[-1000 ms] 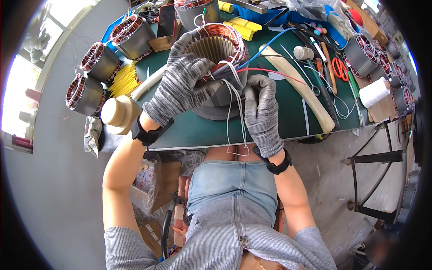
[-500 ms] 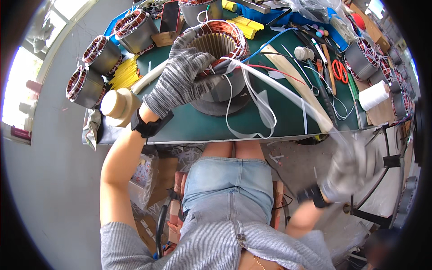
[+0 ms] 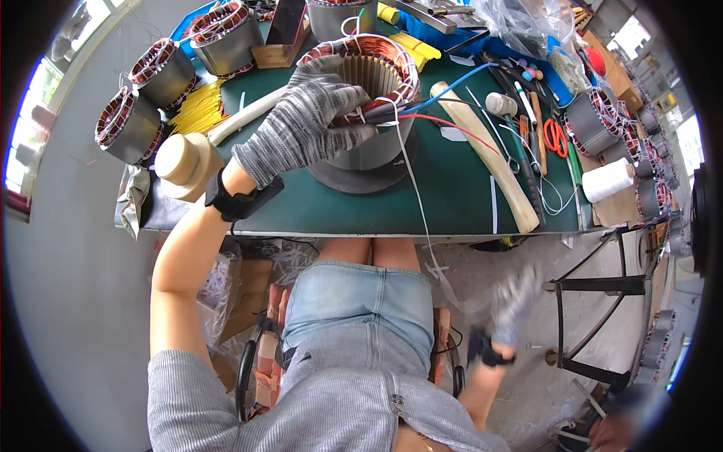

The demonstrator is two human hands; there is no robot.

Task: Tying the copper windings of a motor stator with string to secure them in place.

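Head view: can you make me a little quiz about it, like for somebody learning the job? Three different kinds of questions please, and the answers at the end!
1. True or false: the right hand is touching the copper-wound cylinder that the left hand is on.

2. Pick one: what colour is the spool on the right side of the table?
A) black
B) white
C) green

3. Fill in near or far: a thin white strip runs from the cylinder out past the table's ____ edge.

Key:
1. False; the right hand is well apart from it.
2. B
3. near
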